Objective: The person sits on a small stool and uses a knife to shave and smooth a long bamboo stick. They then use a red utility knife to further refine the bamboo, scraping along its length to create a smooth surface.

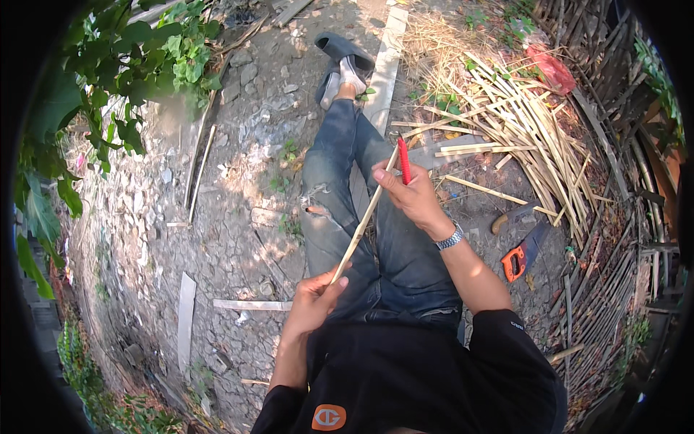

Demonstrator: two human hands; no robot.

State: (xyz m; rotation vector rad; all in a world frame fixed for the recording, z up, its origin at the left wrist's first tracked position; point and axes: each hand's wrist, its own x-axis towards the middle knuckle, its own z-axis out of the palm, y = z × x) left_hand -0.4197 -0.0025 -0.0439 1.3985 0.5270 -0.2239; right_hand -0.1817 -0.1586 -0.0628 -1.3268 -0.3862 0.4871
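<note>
A thin bamboo strip (359, 226) runs slantwise over my lap, from lower left to upper right. My left hand (316, 297) pinches its near end by my waist. My right hand (410, 194) grips the strip's far part and also holds a red-handled knife (404, 160) that stands upright against the strip. My legs in blue jeans (340, 195) stretch forward over stony ground, with grey sandals (340, 59) on the feet.
A heap of split bamboo strips (517, 126) lies to my right. An orange-handled hand saw (522, 253) and a wooden-handled blade (512, 218) lie on the ground near it. A woven bamboo fence (614, 275) curves along the right. Green leaves (137, 65) hang at upper left.
</note>
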